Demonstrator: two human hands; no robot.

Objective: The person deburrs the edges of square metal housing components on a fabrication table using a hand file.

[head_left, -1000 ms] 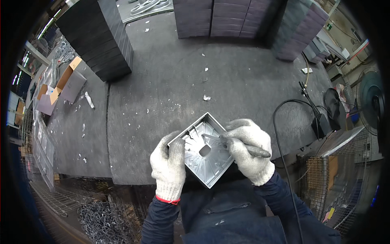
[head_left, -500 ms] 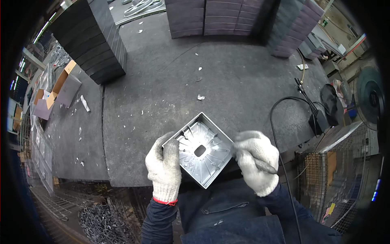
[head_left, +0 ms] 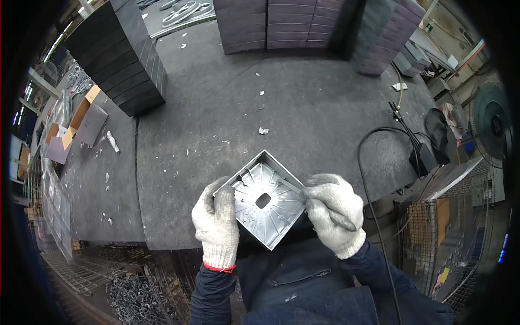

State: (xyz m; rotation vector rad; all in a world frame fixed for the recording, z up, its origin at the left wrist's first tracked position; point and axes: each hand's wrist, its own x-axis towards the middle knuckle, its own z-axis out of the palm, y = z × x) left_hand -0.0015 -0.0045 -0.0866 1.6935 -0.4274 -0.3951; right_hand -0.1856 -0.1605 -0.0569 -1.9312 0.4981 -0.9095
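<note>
Open bench (head_left: 227, 108) before dark stacks (head_left: 122, 59)

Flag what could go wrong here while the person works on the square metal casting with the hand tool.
1. The left hand grips the square metal casting by one edge only, over the table's near edge, so it might twist or drop.
2. The right hand works a thin dark tool at the casting's rim; a slip could jab the left hand's knit glove.
3. Loose metal chips on the table could scratch the part if set down.
</note>
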